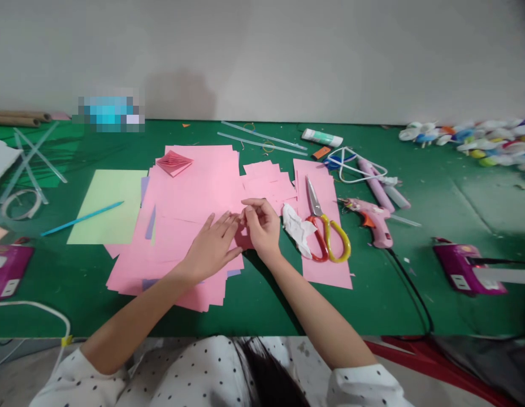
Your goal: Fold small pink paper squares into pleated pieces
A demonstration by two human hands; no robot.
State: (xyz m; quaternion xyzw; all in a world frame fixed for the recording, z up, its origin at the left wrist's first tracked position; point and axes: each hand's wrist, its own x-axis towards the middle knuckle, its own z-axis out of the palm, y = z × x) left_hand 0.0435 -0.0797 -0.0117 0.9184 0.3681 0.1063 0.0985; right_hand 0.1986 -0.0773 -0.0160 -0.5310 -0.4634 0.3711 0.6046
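I have my left hand palm down on the pink sheets, its fingers stretched out and gripping nothing that I can see, the tips just beside the right hand. My right hand is curled, thumb and forefinger drawn close together over a small pink piece in shadow; I cannot tell whether it is pinched there or only touched. That piece sits between my two hands, at the right edge of the pink sheets, nearer the near edge of the green surface than the far one. The sheets lie in an uneven pile, and a folded pink paper rests at its far left corner. Beyond my right hand, small pink cuttings overlap one another. To the right, a pink strip runs from the far side toward the near edge, with scissors on it, blades pointing to the far edge, and a crumpled white tissue against the handles. Further right I have a pink glue gun, its cord dropping to the near edge. Left of the pile, a blue pencil lies slantwise across a pale green sheet. Along the far edge are clear sticks and a white-and-green tube.
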